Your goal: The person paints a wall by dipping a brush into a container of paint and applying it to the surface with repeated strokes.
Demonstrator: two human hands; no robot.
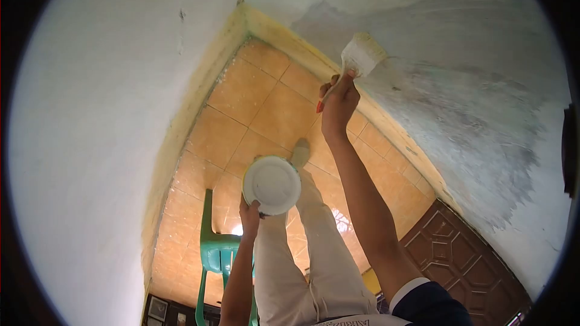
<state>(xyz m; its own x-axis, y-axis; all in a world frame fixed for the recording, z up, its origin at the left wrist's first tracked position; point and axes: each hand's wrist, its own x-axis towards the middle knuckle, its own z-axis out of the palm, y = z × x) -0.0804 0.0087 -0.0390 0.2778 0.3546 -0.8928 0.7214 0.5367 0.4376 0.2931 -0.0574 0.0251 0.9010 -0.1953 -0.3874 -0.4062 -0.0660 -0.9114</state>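
A wide paintbrush (362, 54), its bristles coated white, is gripped by the handle in my right hand (340, 104). The bristles are up against, or very near, the right-hand wall (465, 102), where large grey, streaky patches show beside paler areas. An orange-red tip sticks out of the handle below my fist. My left hand (250, 214) is closed on the rim of a round bowl (272, 185) with white paint in it, held in front of my legs. Some of those fingers are hidden under the bowl.
Pale wall (103, 115) fills the left side and meets the right wall in a corner. Below are orange floor tiles (266, 108) with white specks. A green plastic chair (219, 253) stands near my left leg; a brown panelled door (462, 253) is at lower right.
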